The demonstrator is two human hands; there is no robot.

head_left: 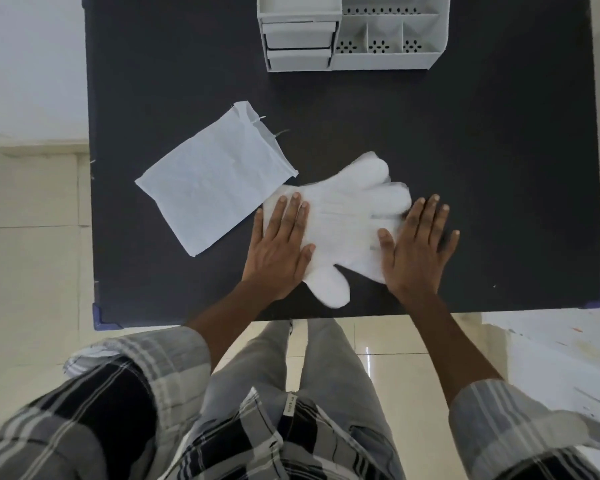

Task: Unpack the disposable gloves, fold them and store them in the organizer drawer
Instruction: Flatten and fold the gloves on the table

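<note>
White disposable gloves (343, 223) lie flat in a stack on the dark table, fingers pointing far right, thumb toward the near edge. My left hand (281, 244) rests flat on the cuff end, fingers spread. My right hand (418, 244) lies flat over the finger end. Neither hand grips anything. An empty white packet (212, 181) lies to the left, its corner touching the gloves. The white organizer (392, 60) stands at the far edge, with two shut drawers (298, 34) on its left side.
The dark table (482, 150) ends close to my body, with a blue corner guard (99, 318) at the near left. The organizer's right side has several open compartments (378, 39). Tiled floor surrounds the table.
</note>
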